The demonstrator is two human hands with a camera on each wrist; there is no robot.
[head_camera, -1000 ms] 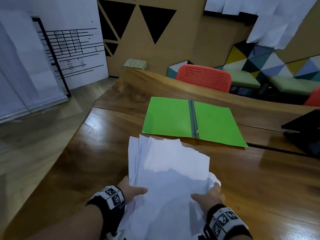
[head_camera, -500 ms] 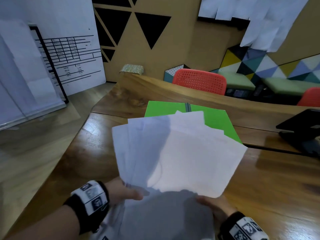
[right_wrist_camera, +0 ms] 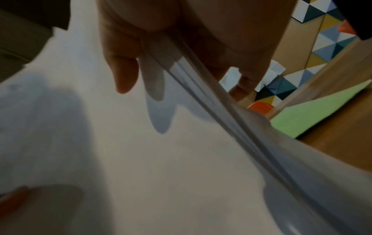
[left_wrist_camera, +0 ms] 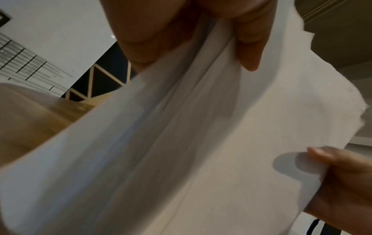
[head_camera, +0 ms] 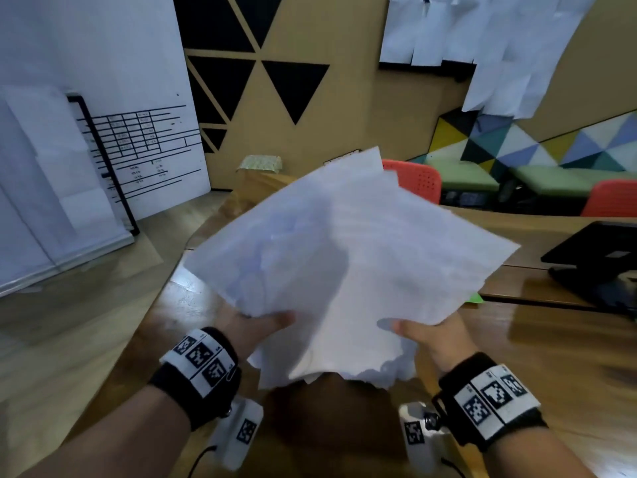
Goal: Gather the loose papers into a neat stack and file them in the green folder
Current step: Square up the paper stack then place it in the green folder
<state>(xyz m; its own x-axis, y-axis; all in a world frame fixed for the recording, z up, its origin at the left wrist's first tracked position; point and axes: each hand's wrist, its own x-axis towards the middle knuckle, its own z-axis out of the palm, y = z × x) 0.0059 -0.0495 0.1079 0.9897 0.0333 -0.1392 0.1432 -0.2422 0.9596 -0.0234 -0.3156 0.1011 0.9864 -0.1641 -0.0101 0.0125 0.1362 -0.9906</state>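
White papers (head_camera: 344, 257) raised above tabletop (head_camera: 537, 343) | left hand (head_camera: 251, 327) pinching papers | right hand (head_camera: 427, 334) pinching papers | green folder (right_wrist_camera: 314, 112) beyond papers

We see a tan wall (head_camera: 344, 98) with black triangles at twelve o'clock, a whiteboard (head_camera: 138, 150) at ten, orange chairs (head_camera: 418, 181) and cushioned benches (head_camera: 551, 177) at two.

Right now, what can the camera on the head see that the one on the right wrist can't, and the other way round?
Only the head view shows both wristbands, the black laptop and the white board on the floor. Only the right wrist view shows a broad part of the green folder lying on the table, and the sheet edges pinched from the side. Both show the papers held by the left hand and right hand, and an orange chair.
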